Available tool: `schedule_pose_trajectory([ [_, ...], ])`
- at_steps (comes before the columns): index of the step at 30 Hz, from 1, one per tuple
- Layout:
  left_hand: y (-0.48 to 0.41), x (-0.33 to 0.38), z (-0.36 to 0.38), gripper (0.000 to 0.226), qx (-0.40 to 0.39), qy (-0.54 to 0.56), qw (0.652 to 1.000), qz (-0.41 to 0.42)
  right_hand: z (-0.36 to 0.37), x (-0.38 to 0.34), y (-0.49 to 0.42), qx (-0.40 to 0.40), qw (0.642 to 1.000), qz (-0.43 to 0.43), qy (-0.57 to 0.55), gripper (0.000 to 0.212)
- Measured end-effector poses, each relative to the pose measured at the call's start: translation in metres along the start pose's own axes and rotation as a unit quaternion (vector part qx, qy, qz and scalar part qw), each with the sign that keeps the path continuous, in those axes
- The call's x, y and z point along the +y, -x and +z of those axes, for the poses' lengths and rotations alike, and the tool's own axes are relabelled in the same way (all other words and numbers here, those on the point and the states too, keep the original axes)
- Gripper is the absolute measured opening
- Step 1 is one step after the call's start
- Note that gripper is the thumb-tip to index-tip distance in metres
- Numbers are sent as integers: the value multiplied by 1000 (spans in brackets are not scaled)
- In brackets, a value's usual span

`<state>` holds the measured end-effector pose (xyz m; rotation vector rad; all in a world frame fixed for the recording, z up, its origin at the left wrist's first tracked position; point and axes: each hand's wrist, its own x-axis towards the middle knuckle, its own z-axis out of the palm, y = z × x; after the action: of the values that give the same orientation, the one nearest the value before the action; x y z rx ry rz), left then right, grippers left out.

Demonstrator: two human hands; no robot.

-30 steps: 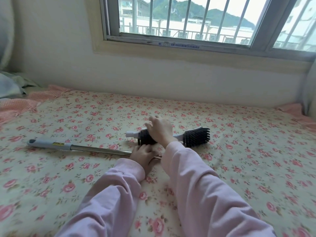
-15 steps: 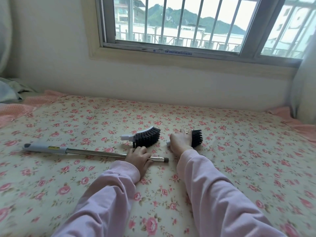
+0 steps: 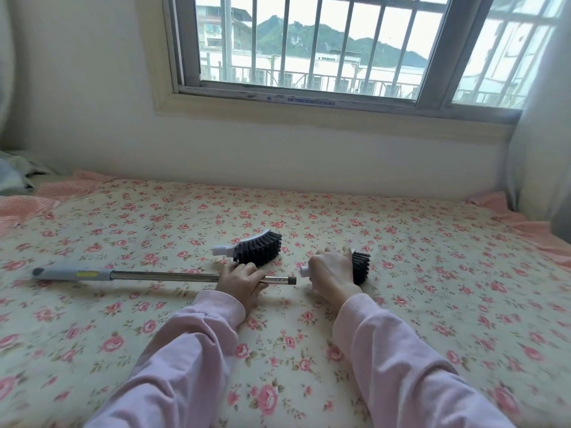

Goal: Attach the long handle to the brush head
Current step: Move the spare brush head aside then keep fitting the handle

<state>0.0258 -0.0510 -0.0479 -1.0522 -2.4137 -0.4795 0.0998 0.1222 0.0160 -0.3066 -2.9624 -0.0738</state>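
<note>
A long metal handle (image 3: 160,276) with a grey grip at its left end lies across the flowered bedsheet. My left hand (image 3: 239,279) grips the shaft near its right tip. My right hand (image 3: 332,274) holds a brush head (image 3: 361,267) with black bristles; its white socket end pokes out to the left, facing the handle's tip a short gap away. A second black-bristled brush head (image 3: 256,248) with a white back lies just beyond my left hand, untouched.
The bed (image 3: 432,288) runs up to a white wall under a barred window (image 3: 309,50). Pink checked fabric (image 3: 27,202) bunches at the far left and a curtain (image 3: 543,134) hangs at the right.
My right hand left the first brush head, took the other one and drew it to the right, then toward the handle's tip. My left hand stayed on the shaft.
</note>
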Motion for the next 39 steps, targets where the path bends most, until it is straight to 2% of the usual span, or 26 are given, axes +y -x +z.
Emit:
schedule_pose_trajectory([
  [6, -1, 2, -10, 27, 20, -11, 1000, 16, -2, -7, 15, 16, 1000, 0, -10, 17],
  [16, 1, 3, -14, 27, -5, -17, 999, 33, -6, -17, 25, 8, 1000, -18, 9, 17],
  [27, 1, 6, -14, 29, -29, -7, 1000, 9, -4, -10, 23, -16, 999, -25, -15, 17],
  [31, -1, 4, -13, 30, -38, -24, 998, 33, -7, -11, 22, -11, 999, -37, 9, 18],
  [36, -4, 5, -9, 28, -33, -37, 998, 42, -3, -7, 21, 0, 998, -55, 11, 20],
  [39, -5, 6, -8, 14, -49, -7, 999, 8, -1, -4, 21, -2, 999, -42, -13, 21],
])
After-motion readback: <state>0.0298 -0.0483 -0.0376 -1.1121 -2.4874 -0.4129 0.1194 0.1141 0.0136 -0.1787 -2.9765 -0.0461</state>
